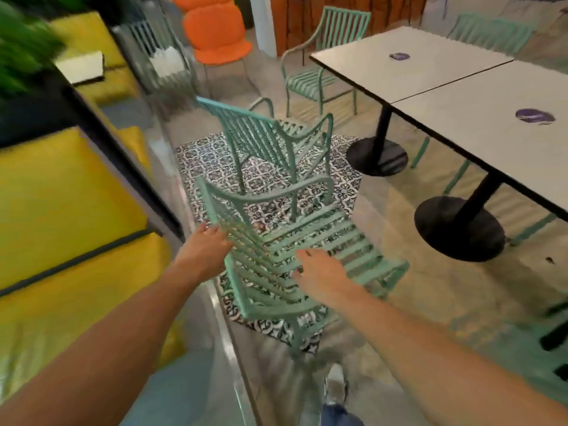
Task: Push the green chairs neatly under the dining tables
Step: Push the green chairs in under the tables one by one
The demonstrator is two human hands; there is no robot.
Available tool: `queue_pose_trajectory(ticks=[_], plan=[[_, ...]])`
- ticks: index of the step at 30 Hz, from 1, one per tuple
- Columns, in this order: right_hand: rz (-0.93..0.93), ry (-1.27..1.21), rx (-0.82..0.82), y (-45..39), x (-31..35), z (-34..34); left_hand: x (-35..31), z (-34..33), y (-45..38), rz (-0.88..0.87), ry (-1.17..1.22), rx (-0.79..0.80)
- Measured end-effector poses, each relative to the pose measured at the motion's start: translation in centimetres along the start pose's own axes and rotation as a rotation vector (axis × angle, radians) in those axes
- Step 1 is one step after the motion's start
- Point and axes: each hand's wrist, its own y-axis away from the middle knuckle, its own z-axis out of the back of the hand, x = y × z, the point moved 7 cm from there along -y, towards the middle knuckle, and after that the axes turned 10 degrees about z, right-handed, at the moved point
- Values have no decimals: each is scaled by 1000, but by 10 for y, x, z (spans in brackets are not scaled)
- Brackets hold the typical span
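Item 1, nearest green chair: slatted metal armchair at centre frame, standing on the patterned tile patch, its backrest toward the person and its seat facing 2 o'clock toward the tables. It stands well apart from the tables, not tucked under.

Item 2, left hand: at 9 o'clock of that chair, on or right at the top rail of the backrest. Fingers are spread fairly wide and only loosely bent; whether they actually touch the rail cannot be told (the frame is motion-blurred).

Item 3, right hand: over the near side of the same chair, by its armrest. Fingers are extended and relaxed, holding nothing.

Item 4, second green chair: just beyond the first, toward 12 o'clock, also on the tile patch and clear of the tables.

Item 5, third green chair: farther off at 12 o'clock, near the far corner of the tables.

Item 6, dining tables: two grey-topped tables set edge to edge at 2 o'clock, on black pedestal bases. Green chair legs show beneath their far side.

Item 7, orange chair: at 11 o'clock, near the top edge.

Item 8, yellow cushions: bench seating along 9 o'clock.
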Motion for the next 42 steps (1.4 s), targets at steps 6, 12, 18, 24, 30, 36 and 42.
queue_pose_trajectory(ticks=[6, 12, 18, 24, 30, 36, 42], plan=[[105, -24, 18, -83, 32, -21, 37, -32, -49, 8, -100, 55], [116, -136, 100, -151, 57, -39, 52, -52, -99, 40, -45, 116], [116, -208, 121, -205, 83, -64, 64, -83, -135, -30, -35, 159], [-82, -402, 105, -251, 84, -93, 82, -124, -198, -219, -20, 136], [-282, -505, 234, -286, 73, -108, 100, -147, -268, -427, -52, 136], [-376, -494, 445, -303, 71, -132, 80, -152, -285, -606, -107, 133], [-451, -584, 359, -306, 49, -118, 67, -142, -294, -621, -92, 94]])
